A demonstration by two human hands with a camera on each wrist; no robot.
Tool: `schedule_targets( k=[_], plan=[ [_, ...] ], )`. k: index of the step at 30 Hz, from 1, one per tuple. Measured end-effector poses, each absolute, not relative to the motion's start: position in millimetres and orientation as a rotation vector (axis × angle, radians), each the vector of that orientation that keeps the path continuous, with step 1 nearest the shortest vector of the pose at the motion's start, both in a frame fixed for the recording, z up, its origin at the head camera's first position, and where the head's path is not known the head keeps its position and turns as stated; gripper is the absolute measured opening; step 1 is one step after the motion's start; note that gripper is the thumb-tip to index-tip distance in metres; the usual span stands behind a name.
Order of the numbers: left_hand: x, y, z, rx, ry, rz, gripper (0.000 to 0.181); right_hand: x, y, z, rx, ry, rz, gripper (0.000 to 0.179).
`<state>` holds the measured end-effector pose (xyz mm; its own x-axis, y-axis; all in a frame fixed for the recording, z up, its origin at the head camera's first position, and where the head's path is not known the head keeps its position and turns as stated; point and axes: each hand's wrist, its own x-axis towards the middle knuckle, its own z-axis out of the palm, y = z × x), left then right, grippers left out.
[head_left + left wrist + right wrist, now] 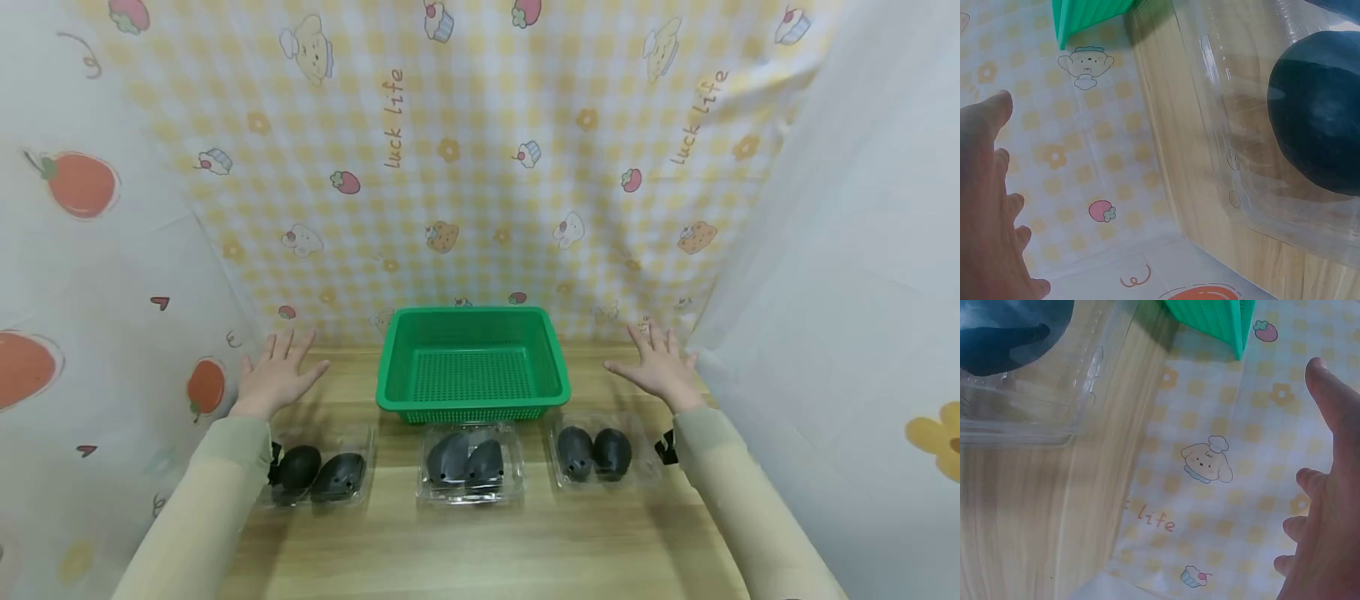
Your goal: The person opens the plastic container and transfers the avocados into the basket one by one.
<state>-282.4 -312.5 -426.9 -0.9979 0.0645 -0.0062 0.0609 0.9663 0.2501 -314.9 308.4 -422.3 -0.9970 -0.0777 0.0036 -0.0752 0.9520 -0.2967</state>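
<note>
My left hand (276,373) hovers with fingers spread and nothing held, beyond the left clear plastic box (366,442). Spread the same way, my right hand (660,367) is bare of any object, beyond and right of the right clear box (643,458). Between the hands stands a green plastic basket (474,402) with a perforated floor and nothing inside. In front of it is the middle clear box (516,475). Each box holds two dark, egg-shaped objects that look like avocados, such as this left one (300,467), this middle one (448,458) and this right one (612,454).
The boxes lie in a row on a wood-grain table (465,550). A yellow-checked curtain (480,192) with cartoon prints hangs behind the basket. White sheets close in the left side (135,267) and right side (847,275).
</note>
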Motion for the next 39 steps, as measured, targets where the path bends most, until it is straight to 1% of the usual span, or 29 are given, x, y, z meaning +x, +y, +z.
schedule_targets(
  k=[3,5,11,19,24,30,34,39],
  plan=[
    [-280,-312,-429,0.098,3.098,0.391,0.087,-311,305,-424,-0.124,3.104,-0.468,0.104],
    [-279,-311,-430,0.111,3.113,0.402,0.087,-308,301,-424,-0.144,3.127,-0.499,0.102],
    [-267,-298,-433,0.269,3.251,0.409,0.079,-292,278,-423,-0.341,3.222,-0.66,0.089],
    [-239,-262,-445,0.434,3.346,0.469,0.069,-255,232,-429,-0.643,3.225,-0.788,0.077],
    [-222,-235,-454,0.53,3.326,0.516,0.066,-234,204,-436,-0.781,3.18,-0.859,0.076],
    [-202,-208,-468,0.633,3.293,0.663,0.062,-217,175,-453,-0.953,3.106,-0.915,0.075],
    [-191,-193,-476,0.647,3.198,0.797,0.061,-205,156,-462,-1.089,3.019,-0.918,0.071],
    [-179,-173,-487,0.595,3.018,0.947,0.064,-196,135,-478,-1.252,2.853,-0.848,0.069]
  ],
)
